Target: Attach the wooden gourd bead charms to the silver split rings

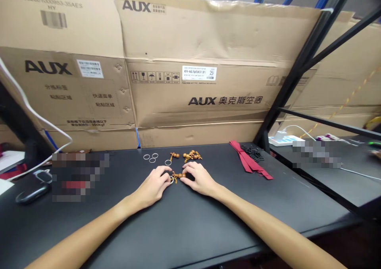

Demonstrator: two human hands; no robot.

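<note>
My left hand [154, 184] rests on the black table [190, 221], fingers pinched on a metal key ring [172, 179]. My right hand [199, 177] sits beside it, fingers closed on a small brown wooden gourd charm [179, 175] that meets the ring. Just beyond lie three loose rings [150, 157], one ring with a charm attached [172, 157] and a small pile of wooden charms [193, 155].
Red ribbon strips [249, 163] and black clips [253, 152] lie at the right rear of the table. Cardboard boxes [190, 82] wall off the back. A black metal frame post [297, 70] rises at right. A white power strip [284, 140] sits on the neighbouring table; dark objects [31, 195] lie far left.
</note>
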